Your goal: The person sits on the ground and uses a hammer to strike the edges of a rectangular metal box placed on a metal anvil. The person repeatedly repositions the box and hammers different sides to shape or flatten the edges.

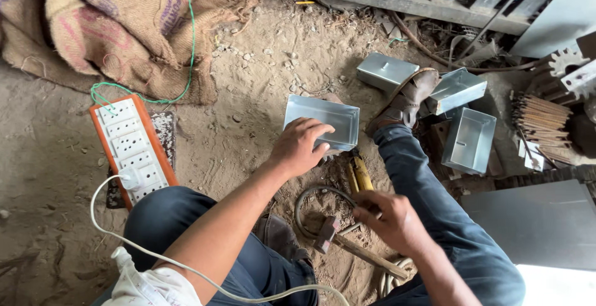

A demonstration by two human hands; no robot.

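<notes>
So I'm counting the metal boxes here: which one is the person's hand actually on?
The open box nearest the knees, under the left hand. The other three lie untouched beyond the boot.

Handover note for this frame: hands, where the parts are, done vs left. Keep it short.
Left hand: fingers resting on the near rim of the open metal box on the dirt floor; no closed grip visible.
Right hand: closed around a yellow-handled tool, just above the hammer lying on the ground.
Other parts: three more metal boxes by the person's shoe, right of the one in hand.
Power strip at left, one white plug in.
Done: cannot tell from this view. Left: the box in hand shows no visible work yet.
</notes>
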